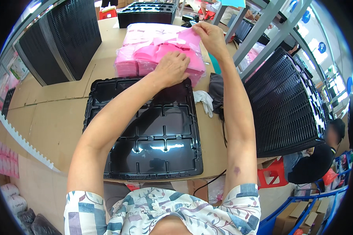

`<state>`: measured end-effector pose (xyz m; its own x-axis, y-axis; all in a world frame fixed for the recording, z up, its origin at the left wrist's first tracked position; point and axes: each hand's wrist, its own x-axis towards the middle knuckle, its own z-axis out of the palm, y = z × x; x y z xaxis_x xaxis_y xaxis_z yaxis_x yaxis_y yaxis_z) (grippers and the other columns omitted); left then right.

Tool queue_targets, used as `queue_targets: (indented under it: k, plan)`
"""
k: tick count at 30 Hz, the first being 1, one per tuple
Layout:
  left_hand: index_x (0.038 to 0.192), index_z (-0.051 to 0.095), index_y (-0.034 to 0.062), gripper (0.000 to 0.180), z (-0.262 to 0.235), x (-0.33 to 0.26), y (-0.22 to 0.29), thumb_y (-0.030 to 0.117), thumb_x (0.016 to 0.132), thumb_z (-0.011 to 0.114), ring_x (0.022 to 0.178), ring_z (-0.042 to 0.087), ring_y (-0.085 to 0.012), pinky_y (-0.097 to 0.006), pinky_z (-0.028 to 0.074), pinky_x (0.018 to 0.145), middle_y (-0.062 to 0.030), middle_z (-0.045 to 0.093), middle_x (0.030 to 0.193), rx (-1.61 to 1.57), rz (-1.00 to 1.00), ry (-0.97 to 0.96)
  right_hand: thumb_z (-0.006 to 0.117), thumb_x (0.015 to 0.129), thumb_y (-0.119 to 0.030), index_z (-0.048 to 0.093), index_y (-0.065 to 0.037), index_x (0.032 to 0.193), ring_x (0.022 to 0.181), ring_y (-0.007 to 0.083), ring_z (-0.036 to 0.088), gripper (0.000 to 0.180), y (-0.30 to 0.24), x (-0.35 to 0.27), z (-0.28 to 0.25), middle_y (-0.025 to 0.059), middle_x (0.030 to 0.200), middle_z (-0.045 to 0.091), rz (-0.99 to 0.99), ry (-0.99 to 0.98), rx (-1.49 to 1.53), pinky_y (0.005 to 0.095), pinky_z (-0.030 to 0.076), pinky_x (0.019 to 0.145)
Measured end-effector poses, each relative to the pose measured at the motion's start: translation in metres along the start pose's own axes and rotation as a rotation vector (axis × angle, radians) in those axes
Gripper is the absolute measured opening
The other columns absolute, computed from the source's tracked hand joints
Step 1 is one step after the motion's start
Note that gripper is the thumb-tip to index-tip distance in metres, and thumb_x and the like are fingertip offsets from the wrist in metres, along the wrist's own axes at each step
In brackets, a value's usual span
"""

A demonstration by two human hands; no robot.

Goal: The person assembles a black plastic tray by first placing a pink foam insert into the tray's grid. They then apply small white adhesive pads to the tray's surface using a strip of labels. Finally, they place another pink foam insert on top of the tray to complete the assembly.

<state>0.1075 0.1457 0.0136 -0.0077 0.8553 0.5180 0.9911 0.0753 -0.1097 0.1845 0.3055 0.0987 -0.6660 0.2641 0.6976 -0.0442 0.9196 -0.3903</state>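
In front of me lies a black plastic tray (157, 121) with several shallow compartments and a glossy surface. Just beyond it sits a bundle of pink bags or foam sheets (127, 60), stacked in clear plastic wrap; their exact kind is hard to make out. My right hand (212, 38) pinches a pink sheet (190, 37) by its edge and lifts it off the top right of the bundle. My left hand (171, 69) rests at the bundle's near side, its fingers curled on the loose pink pieces (170, 49). What those fingertips grip is partly hidden beneath them.
Tall stacks of black trays stand at left (62, 43) and right (284, 105), with another black tray stack (146, 15) at the back. A white glove (204, 102) lies right of my tray. Grey metal posts (262, 39) rise at right; a seated person (315, 162) is beyond.
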Motion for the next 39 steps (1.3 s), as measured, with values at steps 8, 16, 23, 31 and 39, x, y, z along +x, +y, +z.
queue_targets:
  k: [8,16,23,31,39]
  plan:
    - [0.136,0.050,0.0104,0.080,-0.005,0.013,-0.003,0.059,0.075,0.069,0.118,0.057,-0.0354,-0.056,0.042,0.098,-0.0199,0.060,0.126,-0.042,-0.259,-0.241,0.063,0.092,-0.017,0.068,-0.001,0.097,0.072,0.0221,0.065,0.018,0.005,-0.020,0.007,0.0138,0.080,0.068,-0.235,-0.273,-0.102,0.0315,0.050,0.068]
    - [0.111,0.066,0.0202,0.032,0.029,0.007,-0.017,0.040,0.087,0.058,0.112,0.060,-0.0300,-0.061,0.033,0.096,-0.0051,0.067,0.115,-0.082,-0.057,-0.140,0.061,0.090,-0.014,0.066,-0.002,0.093,0.081,0.0349,0.064,0.013,-0.055,-0.082,0.014,0.0178,0.084,0.065,-0.287,-0.356,0.044,0.0399,0.049,0.072]
    - [0.116,0.062,0.0138,0.041,0.063,-0.006,-0.029,0.042,0.087,0.063,0.112,0.060,-0.0306,-0.049,0.042,0.098,-0.0087,0.066,0.112,-0.251,-0.024,0.232,0.063,0.088,-0.003,0.066,0.001,0.094,0.079,0.0252,0.068,0.008,-0.075,-0.080,-0.010,0.0130,0.083,0.068,-0.326,-0.167,0.143,0.0314,0.051,0.071]
    - [0.120,0.062,0.0184,0.054,0.049,-0.001,-0.024,0.055,0.081,0.066,0.104,0.062,-0.0337,-0.048,0.044,0.096,-0.0142,0.065,0.111,-0.156,-0.196,0.138,0.063,0.086,0.000,0.064,0.003,0.090,0.078,0.0254,0.067,0.005,-0.104,-0.092,-0.020,0.0140,0.087,0.068,-0.324,-0.018,0.188,0.0315,0.051,0.072]
    - [0.117,0.062,0.0150,0.045,0.016,0.007,-0.011,0.048,0.086,0.062,0.105,0.059,-0.0303,-0.044,0.044,0.096,-0.0103,0.063,0.111,-0.273,-0.038,0.280,0.061,0.088,-0.005,0.065,0.002,0.088,0.070,0.0197,0.063,0.008,-0.111,-0.093,-0.052,0.0110,0.084,0.068,-0.296,0.061,0.246,0.0331,0.049,0.065]
